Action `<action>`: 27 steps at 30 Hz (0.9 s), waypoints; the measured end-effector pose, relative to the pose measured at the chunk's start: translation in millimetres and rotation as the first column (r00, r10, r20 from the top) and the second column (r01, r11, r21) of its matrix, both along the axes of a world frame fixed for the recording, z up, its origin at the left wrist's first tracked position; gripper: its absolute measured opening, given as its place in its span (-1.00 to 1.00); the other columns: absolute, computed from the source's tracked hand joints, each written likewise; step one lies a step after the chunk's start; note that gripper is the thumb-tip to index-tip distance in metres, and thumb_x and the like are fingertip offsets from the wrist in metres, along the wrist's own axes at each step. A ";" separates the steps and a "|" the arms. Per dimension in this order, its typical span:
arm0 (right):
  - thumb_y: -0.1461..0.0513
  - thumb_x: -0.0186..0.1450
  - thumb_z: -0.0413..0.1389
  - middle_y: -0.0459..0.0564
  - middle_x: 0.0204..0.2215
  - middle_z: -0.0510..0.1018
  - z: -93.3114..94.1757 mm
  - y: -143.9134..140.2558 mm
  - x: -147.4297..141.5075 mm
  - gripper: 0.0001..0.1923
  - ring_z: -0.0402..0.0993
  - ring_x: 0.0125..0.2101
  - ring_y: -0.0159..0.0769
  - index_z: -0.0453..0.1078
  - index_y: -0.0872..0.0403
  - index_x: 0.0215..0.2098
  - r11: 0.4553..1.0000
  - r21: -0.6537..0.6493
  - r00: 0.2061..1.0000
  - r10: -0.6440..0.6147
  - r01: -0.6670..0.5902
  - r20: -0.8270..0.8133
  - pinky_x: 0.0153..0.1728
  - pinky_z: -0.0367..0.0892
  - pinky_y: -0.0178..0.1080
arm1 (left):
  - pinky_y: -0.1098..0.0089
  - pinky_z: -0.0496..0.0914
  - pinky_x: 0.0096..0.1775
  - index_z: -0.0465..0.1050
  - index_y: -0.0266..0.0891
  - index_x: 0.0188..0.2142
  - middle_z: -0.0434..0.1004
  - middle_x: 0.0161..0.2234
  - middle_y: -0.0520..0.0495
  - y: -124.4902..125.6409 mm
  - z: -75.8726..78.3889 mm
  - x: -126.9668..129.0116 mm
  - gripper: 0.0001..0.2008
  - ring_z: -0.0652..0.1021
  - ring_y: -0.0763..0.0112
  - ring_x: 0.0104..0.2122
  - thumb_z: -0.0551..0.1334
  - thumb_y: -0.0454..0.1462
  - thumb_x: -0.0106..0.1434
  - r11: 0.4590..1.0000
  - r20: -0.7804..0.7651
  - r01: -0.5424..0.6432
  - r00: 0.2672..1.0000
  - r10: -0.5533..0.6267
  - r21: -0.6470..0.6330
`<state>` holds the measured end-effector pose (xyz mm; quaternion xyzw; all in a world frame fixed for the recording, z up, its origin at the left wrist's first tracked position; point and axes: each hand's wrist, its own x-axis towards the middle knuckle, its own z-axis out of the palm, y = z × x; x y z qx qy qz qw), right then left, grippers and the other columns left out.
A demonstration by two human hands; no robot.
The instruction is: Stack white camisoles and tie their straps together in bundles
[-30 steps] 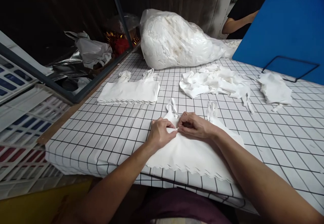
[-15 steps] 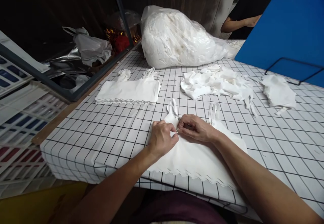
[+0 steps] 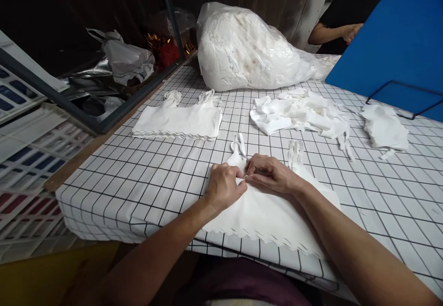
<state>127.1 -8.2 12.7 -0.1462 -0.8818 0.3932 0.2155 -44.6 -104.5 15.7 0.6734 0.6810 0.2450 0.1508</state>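
A white camisole [image 3: 266,218] with thin straps and a wavy hem lies spread flat at the table's front edge, straps pointing away from me. My left hand [image 3: 224,186] pinches its upper edge near the left strap. Fingertips of my right hand [image 3: 272,174] are closed on the same edge, almost touching the left thumb. A tiny pale bit shows between the two hands, too small to name. Part of the neckline is hidden under my right hand and forearm.
Folded white camisoles [image 3: 176,121] are stacked at left. A big clear bag of white cloth [image 3: 249,52] stands behind. Crumpled white garments [image 3: 301,112] and a smaller white piece [image 3: 386,126] lie right, near a blue board [image 3: 391,57] on a wire stand. A person's hand [image 3: 351,33] shows behind it.
The whole view has shifted slightly. Both my hands keep their pinch at the same spot on the camisole. Behind the board, the other person's hand has moved a little.
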 end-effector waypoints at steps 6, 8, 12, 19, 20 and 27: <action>0.16 0.38 0.11 0.02 -0.35 0.56 0.1 -0.1 0.0 -0.81 0.45 -0.28 -0.28 0.44 0.09 -0.32 1.000 -0.006 1.000 0.002 -0.002 -0.003 -0.23 0.37 -0.17 | 0.12 0.35 -0.03 0.52 -0.24 -0.45 0.63 -0.39 0.00 1.2 -2.6 -0.5 -0.99 0.57 0.27 -0.33 0.31 -0.34 0.09 1.000 0.002 0.002 1.000 -0.002 -0.013; 0.16 0.39 0.10 0.02 -0.35 0.57 0.6 -0.3 -0.5 -0.80 0.44 -0.27 -0.28 0.45 0.08 -0.34 1.000 -0.019 1.000 0.010 -0.010 -0.008 -0.22 0.37 -0.17 | 0.14 0.36 -0.04 0.53 -0.23 -0.44 0.63 -0.39 0.00 2.0 -2.9 -1.0 -0.99 0.57 0.27 -0.34 0.32 -0.33 0.09 1.000 0.003 -0.001 1.000 0.001 -0.021; 0.16 0.38 0.11 0.02 -0.38 0.56 0.5 -0.5 -0.9 -0.80 0.42 -0.25 -0.25 0.46 0.08 -0.34 1.000 -0.020 1.000 0.012 -0.012 -0.002 -0.20 0.36 -0.14 | 0.14 0.38 -0.06 0.55 -0.23 -0.43 0.62 -0.41 -0.01 2.4 -2.3 -1.7 -0.97 0.58 0.27 -0.35 0.33 -0.31 0.09 1.000 0.006 -0.006 1.000 0.007 -0.031; 0.14 0.38 0.11 0.01 -0.40 0.54 -1.3 -1.1 -0.5 -0.80 0.40 -0.24 -0.23 0.46 0.07 -0.34 0.999 -0.045 1.000 -0.016 0.015 -0.003 -0.21 0.35 -0.14 | 0.15 0.40 -0.07 0.56 -0.22 -0.42 0.62 -0.41 -0.02 2.5 -1.7 -1.1 -0.97 0.58 0.28 -0.37 0.32 -0.32 0.08 0.999 -0.008 -0.018 1.000 0.017 -0.037; 0.15 0.38 0.12 0.01 -0.40 0.54 -1.2 -1.2 -0.7 -0.80 0.39 -0.25 -0.24 0.46 0.07 -0.35 0.999 -0.048 1.000 -0.013 0.013 -0.003 -0.21 0.35 -0.14 | 0.15 0.39 -0.06 0.56 -0.23 -0.42 0.62 -0.41 -0.02 2.6 -1.3 -1.0 -0.97 0.58 0.28 -0.37 0.32 -0.32 0.08 0.999 -0.008 -0.018 1.000 0.017 -0.039; 0.15 0.38 0.12 0.01 -0.42 0.54 0.6 -1.5 -1.2 -0.79 0.38 -0.27 -0.25 0.46 0.08 -0.36 0.998 -0.063 1.000 0.000 -0.001 -0.005 -0.22 0.33 -0.15 | 0.14 0.39 -0.06 0.56 -0.24 -0.42 0.61 -0.41 -0.03 1.8 1.2 -0.3 -0.96 0.57 0.26 -0.35 0.32 -0.33 0.09 0.998 -0.012 -0.018 1.000 0.017 -0.052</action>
